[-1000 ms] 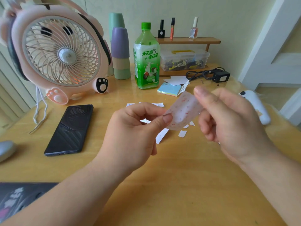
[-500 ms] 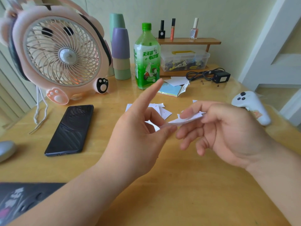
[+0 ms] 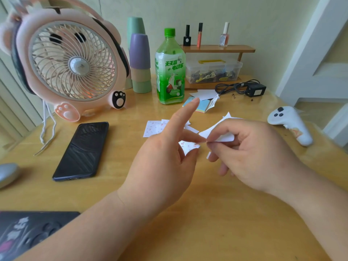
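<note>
a: so, what is seen at the far left?
b: a pink fan point(image 3: 73, 61) is stood on the wooden table point(image 3: 207, 213), and a black phone point(image 3: 82, 150) is laid flat just in front of it.
a: and where is the paper found against the fingers?
b: further right, a patterned slip point(image 3: 189, 146) is pinched by the left hand point(image 3: 162, 166) between the thumb and a curled finger, while the forefinger point(image 3: 183, 119) is held out straight, clear of the slip. the slip is kept above the table, between the two hands.
a: is it met by the other hand?
b: its right edge is met by a white slip point(image 3: 218, 133), which is clamped between the thumb and forefinger of the right hand point(image 3: 250, 157). the other fingers are curled loosely below it. whether the two slips are joined cannot be told.
a: and beyond?
b: paper scraps point(image 3: 158, 127) are scattered on the table behind the hands, and a white controller point(image 3: 291, 125) is laid at the far right.
</note>
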`<state>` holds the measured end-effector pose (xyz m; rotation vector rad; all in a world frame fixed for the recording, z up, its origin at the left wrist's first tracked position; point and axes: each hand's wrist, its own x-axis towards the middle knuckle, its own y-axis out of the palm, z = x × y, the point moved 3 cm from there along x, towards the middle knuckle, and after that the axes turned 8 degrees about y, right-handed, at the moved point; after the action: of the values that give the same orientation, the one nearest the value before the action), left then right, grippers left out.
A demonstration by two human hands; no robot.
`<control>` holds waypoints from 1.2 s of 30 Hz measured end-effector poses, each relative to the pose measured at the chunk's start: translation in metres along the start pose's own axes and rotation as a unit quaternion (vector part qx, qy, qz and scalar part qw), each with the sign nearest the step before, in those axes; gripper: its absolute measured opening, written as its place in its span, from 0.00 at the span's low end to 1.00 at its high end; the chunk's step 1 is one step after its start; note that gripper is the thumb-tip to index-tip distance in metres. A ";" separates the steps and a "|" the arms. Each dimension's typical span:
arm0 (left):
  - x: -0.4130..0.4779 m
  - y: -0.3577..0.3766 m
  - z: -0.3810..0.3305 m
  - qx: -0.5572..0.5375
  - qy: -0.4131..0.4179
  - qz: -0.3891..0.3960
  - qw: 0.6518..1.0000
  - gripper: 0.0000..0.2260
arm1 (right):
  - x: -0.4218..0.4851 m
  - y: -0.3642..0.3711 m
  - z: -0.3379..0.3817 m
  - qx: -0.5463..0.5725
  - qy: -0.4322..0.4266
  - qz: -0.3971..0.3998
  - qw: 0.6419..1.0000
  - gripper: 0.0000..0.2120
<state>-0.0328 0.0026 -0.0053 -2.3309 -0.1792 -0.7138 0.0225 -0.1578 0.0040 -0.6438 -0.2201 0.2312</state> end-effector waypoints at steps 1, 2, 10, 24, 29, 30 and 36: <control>0.000 0.000 0.000 -0.013 -0.002 -0.008 1.000 0.39 | 0.000 -0.001 0.001 -0.007 -0.008 0.001 1.000 0.09; -0.001 0.001 0.001 -0.039 -0.014 -0.017 0.999 0.37 | -0.001 -0.001 0.002 -0.018 -0.017 0.004 1.000 0.09; 0.002 0.008 0.010 -0.291 -0.184 -0.089 0.935 0.33 | -0.004 -0.001 0.003 -0.106 -0.094 -0.007 0.990 0.06; 0.008 -0.005 0.038 -0.436 -0.319 -0.194 0.819 0.27 | -0.011 0.004 0.007 -0.139 -0.267 -0.053 0.952 0.08; 0.010 0.000 0.031 -0.534 -0.312 -0.039 0.785 0.29 | -0.011 0.004 0.007 -0.094 -0.320 -0.020 0.943 0.12; 0.010 0.000 0.031 -0.531 -0.305 -0.048 0.789 0.31 | -0.010 0.004 0.006 -0.086 -0.320 -0.015 0.943 0.12; 0.012 -0.004 0.040 -0.465 -0.274 -0.089 0.837 0.26 | -0.015 -0.015 0.011 -0.022 -0.352 -0.075 0.933 0.30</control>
<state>-0.0057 0.0307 -0.0214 -3.4689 -0.3680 -0.1658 0.0076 -0.1674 0.0193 -0.5631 -0.9651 0.3042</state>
